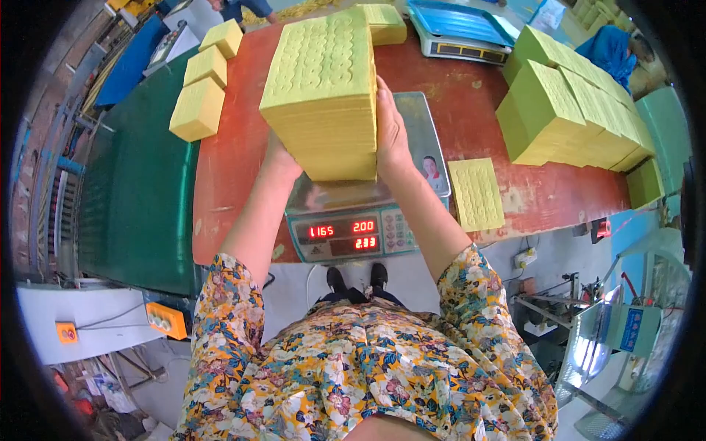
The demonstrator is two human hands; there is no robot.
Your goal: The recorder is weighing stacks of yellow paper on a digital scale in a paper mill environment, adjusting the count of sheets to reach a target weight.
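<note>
Between my two hands is a tall stack of yellow embossed paper sheets (320, 103), its top pressed with wavy rows. My right hand (391, 128) lies against the stack's right side, fingers pointing away from me. On the left, my left hand (282, 158) grips the lower side, its fingers mostly hidden behind the paper. Beneath the stack is a digital scale (415, 121) with a metal pan and lit red digits. Whether the stack's underside touches the pan, I cannot tell. One thin yellow piece of the same embossed paper (476, 194) lies right of the scale.
Several yellow stacks (548, 110) stand together at the right of the red table (239, 158); smaller blocks (197, 109) line its left side. Another scale with a blue tray (460, 29) sits at the back. A green surface (136, 184) adjoins on the left. Other people are beyond the table.
</note>
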